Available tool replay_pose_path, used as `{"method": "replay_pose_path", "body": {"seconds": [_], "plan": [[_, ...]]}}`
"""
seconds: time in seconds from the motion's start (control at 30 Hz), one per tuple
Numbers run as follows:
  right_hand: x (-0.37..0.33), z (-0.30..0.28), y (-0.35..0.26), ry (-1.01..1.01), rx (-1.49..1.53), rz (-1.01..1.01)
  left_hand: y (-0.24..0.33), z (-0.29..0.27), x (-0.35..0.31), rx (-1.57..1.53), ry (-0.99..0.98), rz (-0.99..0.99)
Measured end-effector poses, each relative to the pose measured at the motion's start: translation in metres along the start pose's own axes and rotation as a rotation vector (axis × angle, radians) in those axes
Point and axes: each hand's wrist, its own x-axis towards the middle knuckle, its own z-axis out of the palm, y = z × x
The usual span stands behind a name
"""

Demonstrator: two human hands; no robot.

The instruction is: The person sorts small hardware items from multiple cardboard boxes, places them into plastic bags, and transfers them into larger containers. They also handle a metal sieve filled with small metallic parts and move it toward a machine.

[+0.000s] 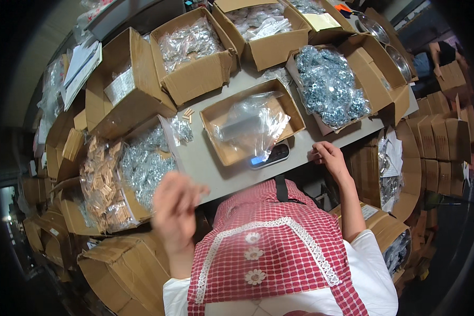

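Note:
My left hand (pixel 178 208) is raised over the front left of the table, smeared by motion, beside a box of bagged metal parts (pixel 148 163). Whether it holds anything does not show. At the table's front edge, my right hand (pixel 327 157) has its fingers curled and pressed together; anything in them is hidden. Between the hands, a shallow cardboard box (pixel 224 152) sits on a small scale (pixel 271 158) with a lit blue display. Clear plastic bags (pixel 255 118) lie loosely inside that box. Small wooden dowels (pixel 188 115) rest on the table left of it.
Wooden pieces (pixel 101 181) fill a bag at the left. Cardboard boxes of packed parts (pixel 192 42) line the back, and one at the right holds bagged metal fittings (pixel 332 87). Stacked cartons (pixel 437 131) stand at far right, near another person (pixel 442 55) handling a box.

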Motion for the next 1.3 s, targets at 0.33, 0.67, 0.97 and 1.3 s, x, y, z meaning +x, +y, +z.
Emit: {"method": "replay_pose_path", "body": {"seconds": [0.33, 0.67, 0.97, 1.3], "plan": [[0.039, 0.075, -0.035, 0.089, 0.312, 0.114, -0.146, -0.084, 0.078, 0.493, -0.058, -0.296], [-0.004, 0.03, -0.09, -0.28, 0.521, 0.058, -0.056, -0.044, 0.06, 0.398, 0.169, -0.263], [0.024, -0.114, -0.142, -0.46, 0.861, -0.077, -0.066, 0.134, 0.126, 0.425, -0.308, 0.017], [0.098, -0.387, -0.213, 0.42, 0.763, -0.579, -0.148, 0.209, 0.147, 0.424, -0.085, -0.135]]}}
